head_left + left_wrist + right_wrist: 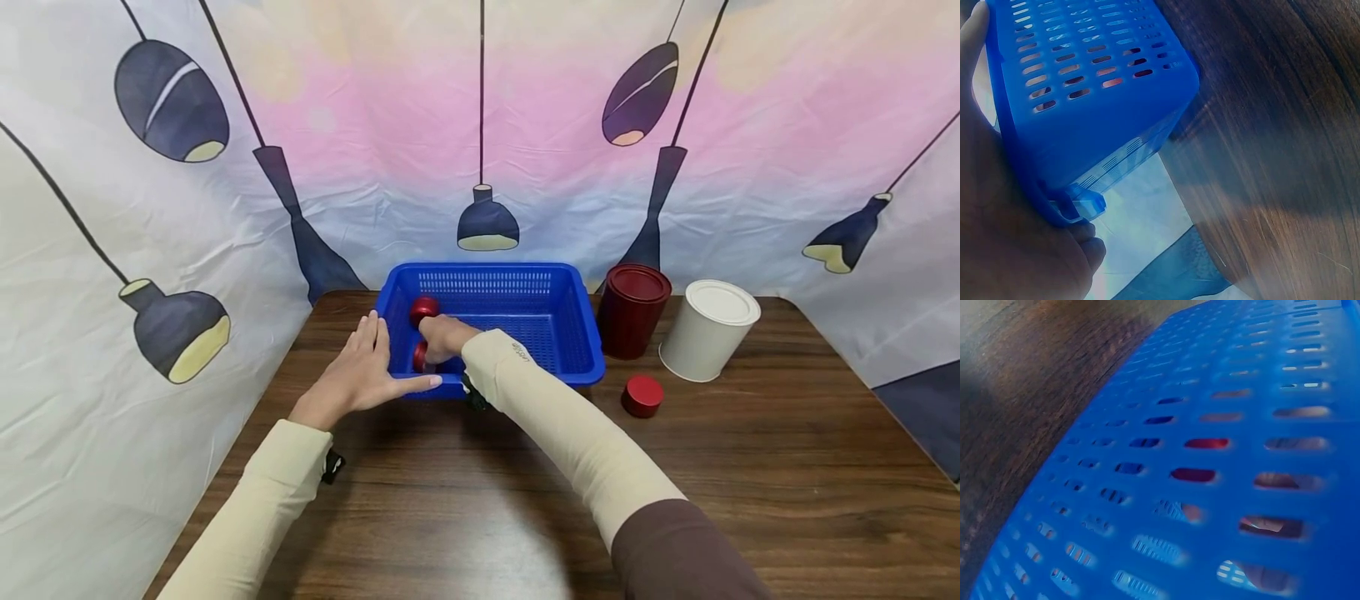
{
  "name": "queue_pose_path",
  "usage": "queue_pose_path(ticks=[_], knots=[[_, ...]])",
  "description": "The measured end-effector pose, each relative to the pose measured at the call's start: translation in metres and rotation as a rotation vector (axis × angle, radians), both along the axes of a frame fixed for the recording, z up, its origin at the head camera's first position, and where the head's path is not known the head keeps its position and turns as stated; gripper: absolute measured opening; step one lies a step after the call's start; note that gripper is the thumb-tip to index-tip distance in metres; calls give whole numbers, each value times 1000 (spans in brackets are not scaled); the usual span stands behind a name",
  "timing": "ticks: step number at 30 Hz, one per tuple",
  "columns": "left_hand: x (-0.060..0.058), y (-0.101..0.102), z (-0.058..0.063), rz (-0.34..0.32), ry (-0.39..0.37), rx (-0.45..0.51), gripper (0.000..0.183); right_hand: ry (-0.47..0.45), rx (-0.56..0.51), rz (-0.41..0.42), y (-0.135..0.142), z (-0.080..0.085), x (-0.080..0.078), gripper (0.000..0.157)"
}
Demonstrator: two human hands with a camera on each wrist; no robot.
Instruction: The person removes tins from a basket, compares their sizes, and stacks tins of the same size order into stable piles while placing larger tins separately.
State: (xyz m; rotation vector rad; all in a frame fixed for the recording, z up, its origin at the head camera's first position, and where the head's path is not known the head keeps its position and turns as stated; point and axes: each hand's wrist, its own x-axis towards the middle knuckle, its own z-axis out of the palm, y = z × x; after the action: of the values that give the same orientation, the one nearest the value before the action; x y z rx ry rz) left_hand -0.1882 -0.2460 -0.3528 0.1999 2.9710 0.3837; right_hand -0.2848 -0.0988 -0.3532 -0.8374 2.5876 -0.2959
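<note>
A blue plastic basket [572, 379] with slotted walls stands at the far side of the wooden table. Over its near-left corner lies my left hand [356, 371], fingers straight along the left rim and thumb stretched along the front rim. My right hand [447, 335] reaches down inside, its fingers around a small red round tin [418, 358] at the basket's left end. Just behind that sits another red tin [424, 310]. The right wrist view shows the basket's slotted wall [1229, 506], with bits of red and of the hand through the slots.
Right of the basket stand a dark red paint can [633, 317] and a white paint can [708, 333]. In front of them, a third small red tin [642, 396] rests on the wooden table [450, 517]. A printed cloth [390, 108] hangs behind.
</note>
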Motion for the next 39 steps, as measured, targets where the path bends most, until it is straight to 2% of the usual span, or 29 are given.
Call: queue_pose_path(ticks=[5,13,21,29,39], knots=[[-1,1,1,3,-7,2,139,14,-24,-3,3,0,0,11],[0,0,0,9,-9,-5,139,28,-105,-65,13,8,-1,43],[0,1,0,10,-4,10,140,29,-216,-95,33,22,-3,32],[0,1,1,13,-15,6,140,22,-274,-72,56,36,-6,35],[-1,2,-1,17,-15,14,141,30,-358,-123,80,52,-1,41]])
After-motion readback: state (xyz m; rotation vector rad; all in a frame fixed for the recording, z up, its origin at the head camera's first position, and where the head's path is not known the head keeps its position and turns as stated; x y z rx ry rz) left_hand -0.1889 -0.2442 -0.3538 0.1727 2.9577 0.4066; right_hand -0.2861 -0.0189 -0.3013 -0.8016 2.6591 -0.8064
